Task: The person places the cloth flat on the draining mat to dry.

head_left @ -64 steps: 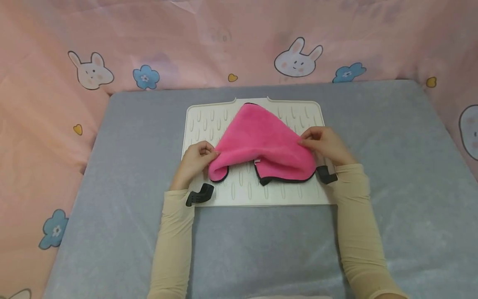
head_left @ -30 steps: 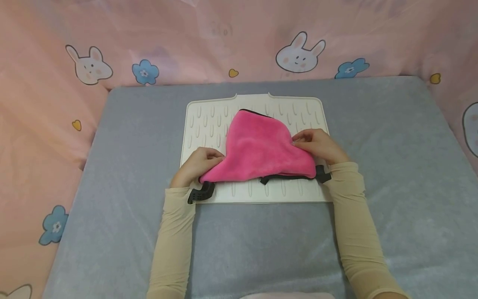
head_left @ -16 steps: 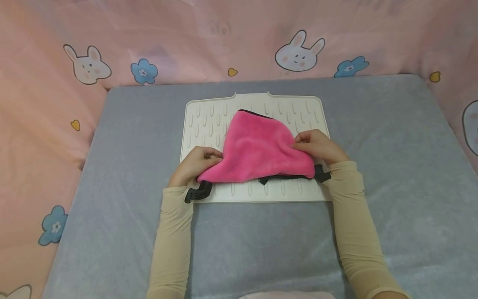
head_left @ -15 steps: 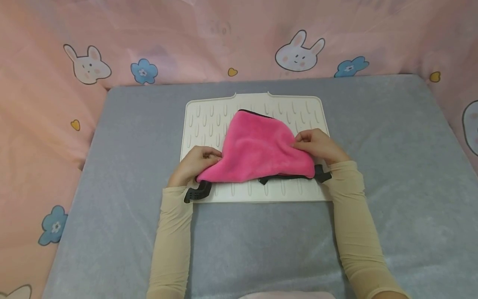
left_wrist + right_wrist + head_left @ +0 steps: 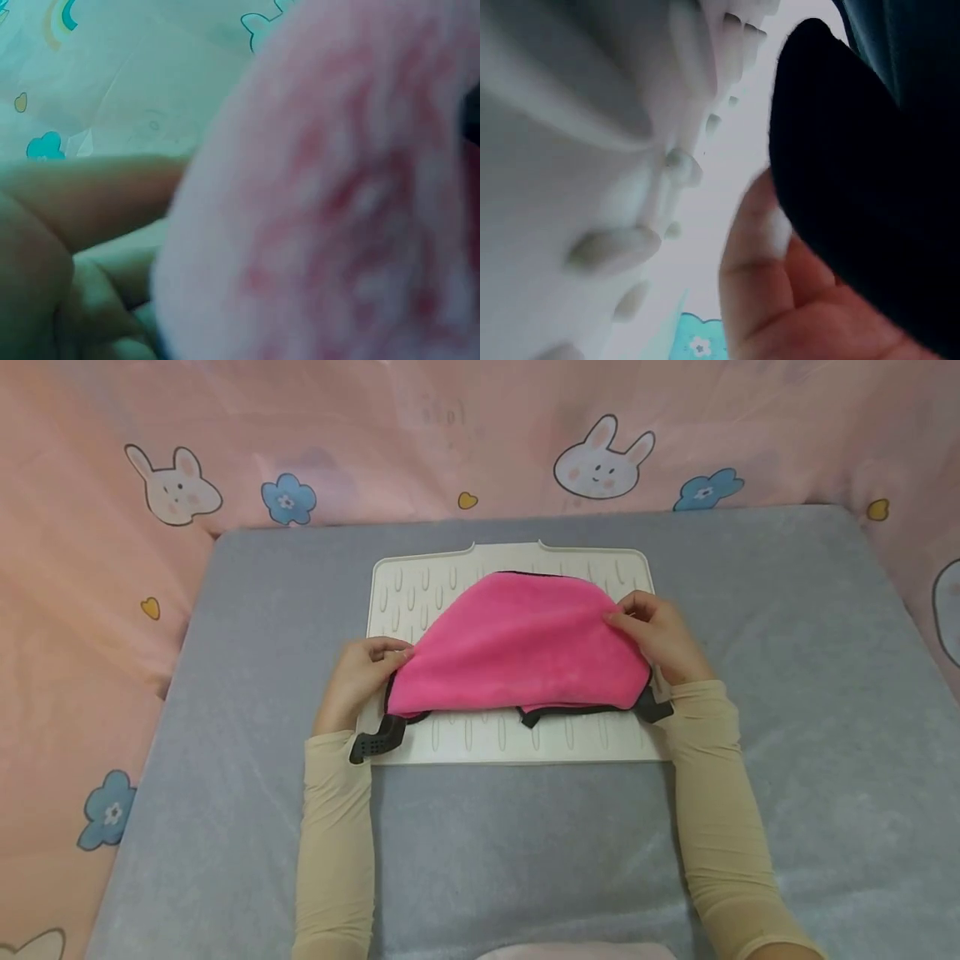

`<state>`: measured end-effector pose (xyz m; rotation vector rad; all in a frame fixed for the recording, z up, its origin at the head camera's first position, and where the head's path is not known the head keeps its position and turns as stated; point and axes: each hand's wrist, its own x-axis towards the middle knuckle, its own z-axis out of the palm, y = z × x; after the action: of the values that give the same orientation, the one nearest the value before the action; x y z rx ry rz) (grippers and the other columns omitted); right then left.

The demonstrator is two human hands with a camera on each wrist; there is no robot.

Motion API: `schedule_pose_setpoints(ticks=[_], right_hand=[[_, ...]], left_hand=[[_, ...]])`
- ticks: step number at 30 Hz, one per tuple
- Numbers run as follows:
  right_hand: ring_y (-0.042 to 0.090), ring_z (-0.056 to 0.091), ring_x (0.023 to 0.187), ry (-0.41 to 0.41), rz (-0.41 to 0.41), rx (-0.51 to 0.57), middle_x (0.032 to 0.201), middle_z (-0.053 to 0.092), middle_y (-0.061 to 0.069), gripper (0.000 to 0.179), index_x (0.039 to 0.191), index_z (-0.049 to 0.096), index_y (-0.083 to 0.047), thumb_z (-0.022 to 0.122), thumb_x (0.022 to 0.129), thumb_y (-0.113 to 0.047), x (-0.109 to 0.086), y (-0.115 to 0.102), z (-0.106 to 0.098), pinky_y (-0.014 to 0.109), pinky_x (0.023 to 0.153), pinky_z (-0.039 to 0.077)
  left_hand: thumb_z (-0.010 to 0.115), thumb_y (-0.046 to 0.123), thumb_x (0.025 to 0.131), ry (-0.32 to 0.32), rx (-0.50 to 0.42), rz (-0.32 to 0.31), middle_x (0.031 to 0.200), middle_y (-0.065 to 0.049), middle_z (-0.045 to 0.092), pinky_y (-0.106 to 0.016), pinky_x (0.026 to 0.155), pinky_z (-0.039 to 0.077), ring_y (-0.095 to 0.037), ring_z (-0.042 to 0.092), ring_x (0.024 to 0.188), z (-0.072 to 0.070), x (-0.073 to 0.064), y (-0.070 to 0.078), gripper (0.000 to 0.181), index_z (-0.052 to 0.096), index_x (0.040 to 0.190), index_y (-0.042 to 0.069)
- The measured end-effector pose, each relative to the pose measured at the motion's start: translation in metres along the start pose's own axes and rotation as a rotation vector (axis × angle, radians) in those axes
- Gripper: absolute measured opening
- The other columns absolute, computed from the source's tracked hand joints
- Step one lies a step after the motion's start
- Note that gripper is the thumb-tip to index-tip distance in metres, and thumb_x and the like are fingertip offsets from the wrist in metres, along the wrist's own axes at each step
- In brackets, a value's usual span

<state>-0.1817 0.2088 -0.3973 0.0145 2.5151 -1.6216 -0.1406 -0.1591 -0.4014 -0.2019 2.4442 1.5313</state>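
A pink plush cloth [image 5: 517, 643] with black edging lies draped over a cream ribbed mat [image 5: 450, 743] in the head view. At its left side my left hand [image 5: 358, 677] pinches the cloth between thumb and fingers. My right hand [image 5: 663, 635] pinches the opposite side, slightly higher up. The cloth bulges between both hands, and a folded part with black trim shows under its front edge. In the left wrist view the blurred cloth [image 5: 322, 195] covers most of the picture beside the fingers. A dark cloth edge [image 5: 840, 172] hides part of the right fingers in the right wrist view.
The mat lies on a grey cloth-covered table [image 5: 525, 843]. Pink curtain [image 5: 375, 443] printed with rabbits and flowers hangs behind and at the sides. Black wrist mounts [image 5: 378, 739] sit by both hands. A pale item [image 5: 577, 952] shows at the bottom edge.
My hands have moved apart and slightly away from me, the left to the left and the right to the right. The cloth between them is spread wider and smoother.
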Motion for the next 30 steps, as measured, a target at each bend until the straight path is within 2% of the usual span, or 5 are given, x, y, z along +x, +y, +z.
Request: schedule_pose_setpoints(ticks=[6,12,17,21,30], right_hand=[[0.012,0.047,0.074,-0.124,0.054,-0.036,0.08,0.051,-0.002,0.025,0.098,0.053,-0.002,0.053,0.097,-0.027,-0.001,0.002,-0.003,0.024,0.064,0.039],[0.009,0.045,0.065,-0.216,0.124,-0.045,0.073,0.047,-0.004,0.022,0.099,0.049,-0.006,0.048,0.099,-0.028,-0.002,0.001,-0.01,0.025,0.059,0.037],[0.013,0.052,0.075,-0.282,0.103,-0.123,0.081,0.057,0.0,0.027,0.105,0.055,0.0,0.057,0.095,-0.025,-0.001,0.002,-0.013,0.027,0.067,0.041],[0.017,0.05,0.083,-0.32,0.111,-0.184,0.087,0.057,0.002,0.035,0.109,0.059,0.003,0.055,0.095,-0.028,-0.002,0.005,-0.019,0.03,0.071,0.041],[0.018,0.052,0.064,-0.461,0.244,-0.274,0.069,0.052,0.003,0.038,0.104,0.061,0.004,0.052,0.097,-0.032,-0.002,0.007,-0.03,0.03,0.06,0.045]], left_hand=[[0.056,0.03,0.095,-0.104,0.067,-0.029,0.083,-0.004,0.065,-0.025,0.075,0.039,-0.016,0.053,0.085,0.006,0.001,0.001,0.036,0.07,0.1,-0.003],[0.062,0.015,0.091,-0.041,-0.146,-0.014,0.067,0.004,0.058,-0.021,0.06,0.041,-0.008,0.051,0.063,0.009,0.002,0.0,0.02,0.059,0.092,-0.004],[0.058,0.006,0.092,0.023,-0.268,-0.002,0.068,0.007,0.058,-0.018,0.061,0.04,-0.004,0.051,0.065,0.003,0.001,-0.002,0.013,0.054,0.096,-0.005],[0.056,0.004,0.092,0.044,-0.292,-0.016,0.067,0.009,0.058,-0.018,0.06,0.04,-0.003,0.051,0.064,-0.002,0.0,-0.004,0.012,0.053,0.097,-0.006],[0.053,0.004,0.089,0.028,-0.234,-0.048,0.071,0.005,0.058,-0.018,0.062,0.042,-0.005,0.052,0.067,-0.004,-0.001,-0.003,0.022,0.056,0.104,-0.012]])
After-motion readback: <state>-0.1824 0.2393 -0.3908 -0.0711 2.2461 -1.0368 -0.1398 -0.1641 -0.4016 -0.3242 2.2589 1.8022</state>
